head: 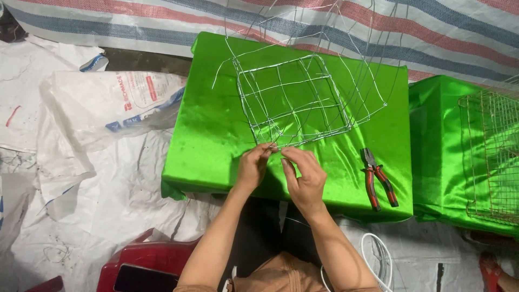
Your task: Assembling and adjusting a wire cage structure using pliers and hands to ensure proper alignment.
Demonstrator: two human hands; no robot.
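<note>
Spread under everything is white woven sacking (pixel 108 205), crumpled in places, and behind it a striped tarpaulin (pixel 421 27) of red, blue and white bands; a low block draped in shiny green cloth (pixel 216 130) serves as the work surface, with a second green-covered block (pixel 438 151) just to its right carrying a finished-looking wire mesh basket (pixel 492 157); a printed white sack (pixel 119 100) lies to the left, a red plastic stool (pixel 146 265) sits near the person's knees, and a coil of white wire (pixel 378 259) rests by the right forearm; on the green cloth lies a half-built wire grid frame (pixel 294 100), its squares laid out and loose strands rising from its far edge; the left hand (pixel 253 166) and right hand (pixel 303 178) meet at the frame's near edge, both with fingertips pressed together, pinching thin wire at what looks like a joint; judging by this, the step in hand is twisting or tying a strand onto the near rim; the move seems to call for a firm pinch and small turns of the fingers, holding the frame flat meanwhile; red-handled pliers (pixel 380 181) lie untouched on the cloth, just right of the right hand.
</note>
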